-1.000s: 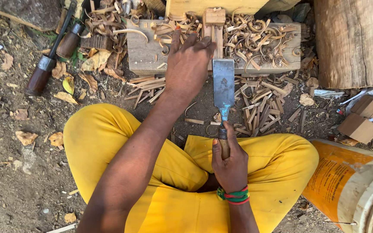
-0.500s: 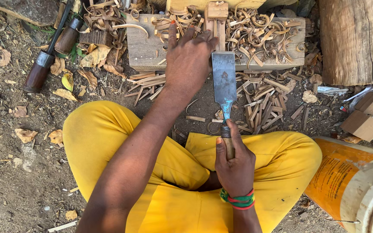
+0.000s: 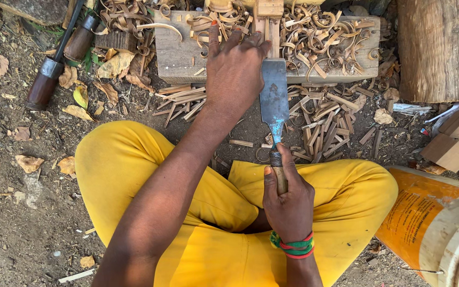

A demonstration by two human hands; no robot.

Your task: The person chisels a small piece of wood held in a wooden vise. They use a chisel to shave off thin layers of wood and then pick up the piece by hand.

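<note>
Item: broad chisel (image 3: pixel 274 98), long axis straight away from me, blade end meeting the wooden block's (image 3: pixel 176 53) near edge. My right hand (image 3: pixel 289 204) clenches its handle; my left hand (image 3: pixel 235 72) presses the upright wood strip (image 3: pixel 268 26), fingers spread.

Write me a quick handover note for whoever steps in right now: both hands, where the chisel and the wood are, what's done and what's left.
Left hand: pressed flat on the narrow wood piece, steadying it on the wooden block.
Right hand: gripping the handle of the broad chisel, blade pointing away, edge against the piece.
Done: plenty shaved already; curled shavings cover the block, split slivers lie below it.
Left: the piece is not visibly finished; how much remains cannot be told.
</note>
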